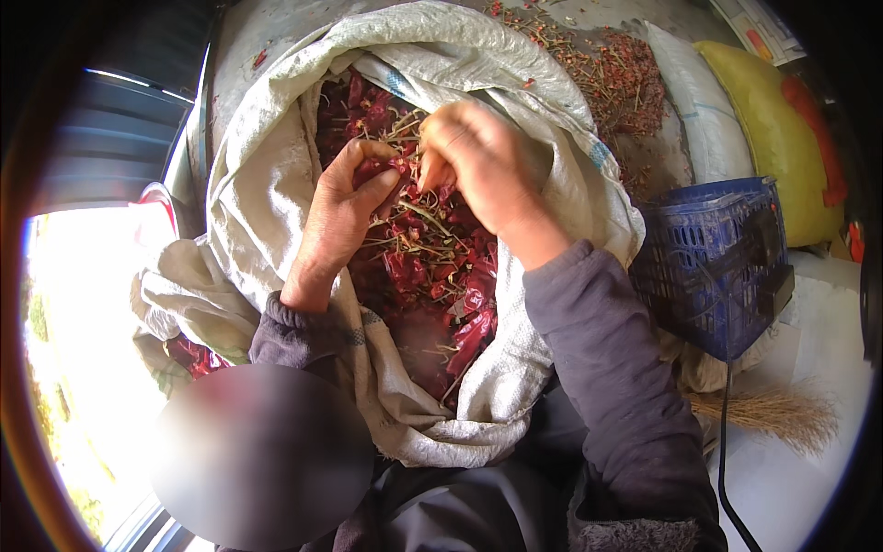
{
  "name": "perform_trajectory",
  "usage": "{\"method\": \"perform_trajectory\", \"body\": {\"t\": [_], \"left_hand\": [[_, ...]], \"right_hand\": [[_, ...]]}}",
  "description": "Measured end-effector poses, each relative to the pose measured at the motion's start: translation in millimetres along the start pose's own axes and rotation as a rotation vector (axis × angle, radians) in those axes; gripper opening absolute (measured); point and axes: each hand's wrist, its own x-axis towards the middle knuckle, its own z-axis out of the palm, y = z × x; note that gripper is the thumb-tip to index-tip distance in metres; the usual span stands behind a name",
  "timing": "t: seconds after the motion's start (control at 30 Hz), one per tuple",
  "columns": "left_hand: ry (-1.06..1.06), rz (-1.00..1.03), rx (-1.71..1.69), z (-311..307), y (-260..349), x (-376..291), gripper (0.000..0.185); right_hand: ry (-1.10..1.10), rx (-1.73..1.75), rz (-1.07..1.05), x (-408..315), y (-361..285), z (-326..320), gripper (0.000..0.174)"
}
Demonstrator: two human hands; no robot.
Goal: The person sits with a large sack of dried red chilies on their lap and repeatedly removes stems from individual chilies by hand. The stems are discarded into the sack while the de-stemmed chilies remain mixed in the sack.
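A white woven sack point(276, 103) with a rolled-down rim stands open before me, holding dried red chili peppers point(403, 272) with thin stems. Over the sack's mouth, my left hand point(338, 214) pinches a dried red chili pepper point(399, 164) between thumb and forefinger. Close on its right is my right hand point(483, 165), blurred by motion, its fingers curled down beside the pepper. Whether those fingers grip a stem is hidden. Both forearms reach over the near part of the sack.
Loose stems and red pepper bits point(628, 76) litter the floor at the upper right. A white sack point(700, 103), a yellow sack point(748, 138), a blue plastic crate point(710, 255), a straw broom point(779, 414) and a black cable point(723, 441) are rightward. Another sack point(193, 283) sits left.
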Motion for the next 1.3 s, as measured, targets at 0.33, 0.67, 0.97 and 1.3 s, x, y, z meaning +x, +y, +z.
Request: {"method": "perform_trajectory", "body": {"t": [0.33, 0.67, 0.97, 1.3], "left_hand": [[-0.038, 0.088, -0.74, -39, -1, 14, 0.029], [-0.034, 0.104, -0.626, -48, -1, 13, 0.018], [0.187, -0.078, 0.169, -37, 3, 15, 0.014], [-0.027, -0.06, 0.142, -14, 13, 11, 0.042]], "right_hand": [[-0.158, -1.316, -0.11, -19, 39, 20, 0.046], [-0.553, -1.254, 0.12, -14, 36, 21, 0.022], [-0.15, -0.34, 0.485, -2, 4, -8, 0.027], [0.078, 0.111, 0.397, -2, 7, -6, 0.016]]}}
